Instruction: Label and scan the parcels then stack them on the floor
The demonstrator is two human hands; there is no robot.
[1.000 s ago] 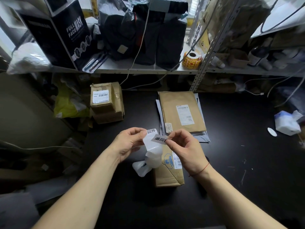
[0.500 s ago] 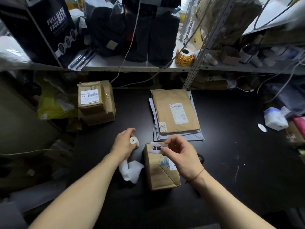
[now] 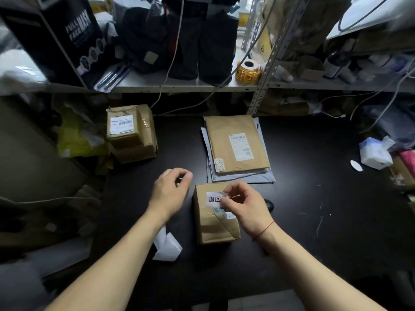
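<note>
A small brown cardboard parcel stands on the black table right in front of me. My right hand pinches the right end of a white label with black characters, whose left part lies flat on the parcel's top. My left hand hovers just left of the parcel with its fingers curled, apparently around the small label roll. The white backing strip trails out from under my left forearm onto the table.
A stack of flat brown and grey envelopes lies behind the parcel. Two labelled boxes sit stacked at the table's far left corner. A white tissue pack lies at the right. Cluttered metal shelves hold a sticker roll.
My right hand carried the peeled label down from mid-air and laid it on the parcel's top. My left hand lowered with the label roll to the parcel's left side.
</note>
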